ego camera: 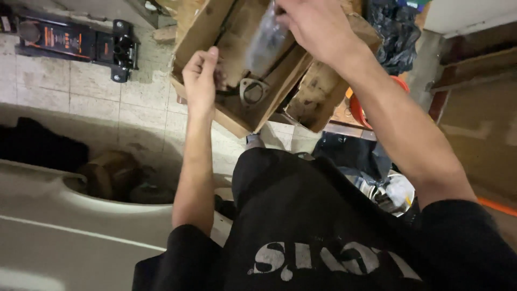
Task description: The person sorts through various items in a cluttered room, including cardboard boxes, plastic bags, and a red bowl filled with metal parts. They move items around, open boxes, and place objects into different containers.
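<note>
Carefully, my left hand (200, 81) steadied the cardboard box (237, 116), fingers curled on its edge, while my right hand (318, 27) pinched a clear plastic bag (265, 40) above it, lifting slowly to clear the metal gasket (253, 91) inside.

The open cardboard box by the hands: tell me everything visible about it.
The cardboard box is brown, worn and stained, its top open and tilted toward the camera, above a tiled floor. Inside lie a flat metal flange gasket with a round hole and a dark cord. The left hand grips its near wall; the right hand holds a clear plastic bag over it. What supports it is unclear.
</note>
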